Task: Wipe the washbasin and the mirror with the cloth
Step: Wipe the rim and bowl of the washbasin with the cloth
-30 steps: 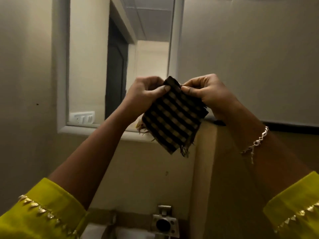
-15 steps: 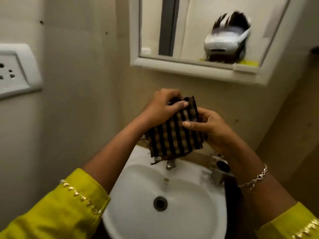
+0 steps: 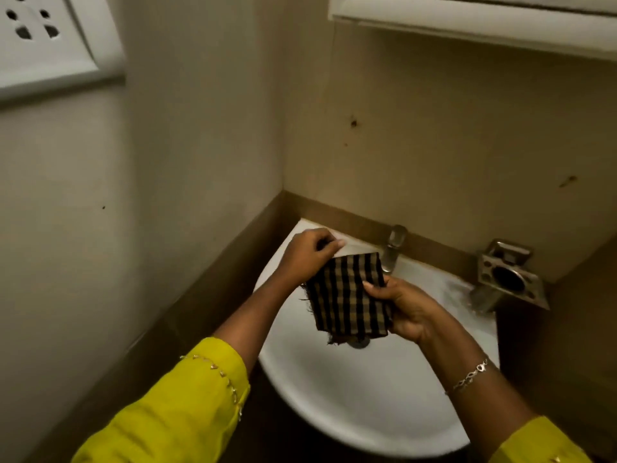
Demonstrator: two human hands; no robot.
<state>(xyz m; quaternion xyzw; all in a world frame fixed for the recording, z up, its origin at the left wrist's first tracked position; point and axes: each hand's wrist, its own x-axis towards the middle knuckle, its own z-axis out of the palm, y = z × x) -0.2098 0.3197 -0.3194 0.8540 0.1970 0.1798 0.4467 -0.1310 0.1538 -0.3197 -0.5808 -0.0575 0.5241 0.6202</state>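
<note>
A folded black-and-tan checked cloth (image 3: 349, 295) hangs over the bowl of the white washbasin (image 3: 360, 396). My left hand (image 3: 309, 253) pinches its upper left corner. My right hand (image 3: 404, 310) grips its right edge, thumb on top. The cloth hides most of the drain. A metal tap (image 3: 393, 247) stands at the basin's back rim, just beyond the cloth. Only the white lower frame of the mirror (image 3: 467, 18) shows along the top edge; its glass is out of view.
A white wall socket (image 3: 50, 45) sits on the left wall at top left. A metal holder (image 3: 507, 279) is fixed in the corner to the right of the basin. Walls close in on the left and behind.
The view has tilted down from the mirror to the basin. Both hands have lowered the cloth from mirror height to just above the bowl.
</note>
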